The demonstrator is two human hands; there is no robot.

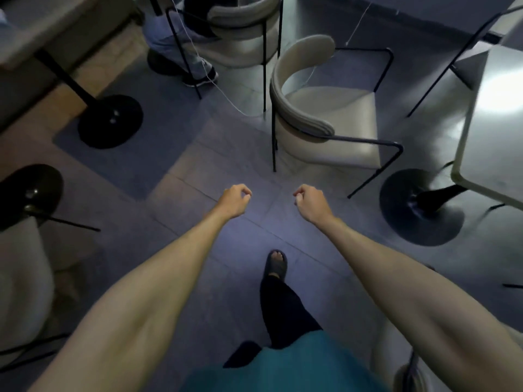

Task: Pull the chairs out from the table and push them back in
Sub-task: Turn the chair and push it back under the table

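Neither grip holds anything: left hand (233, 201) and right hand (311, 204) hover over the grey tiled floor (175, 154) with fingers loosely curled. Just ahead of them, untouched, stands the cream padded chair with a curved back and thin black metal legs (328, 108). Its seat faces the white round-cornered table (498, 114) at right and seems clear of its edge, though blur makes that uncertain. A second matching cream chair (243, 43) stands behind it, beside a person's pale-trousered legs (172, 43).

tiled floor (169, 171) | thin white cord (226, 101) hanging down to it | another person's dark shoe (202, 77) (pale trousers (169, 38) above)
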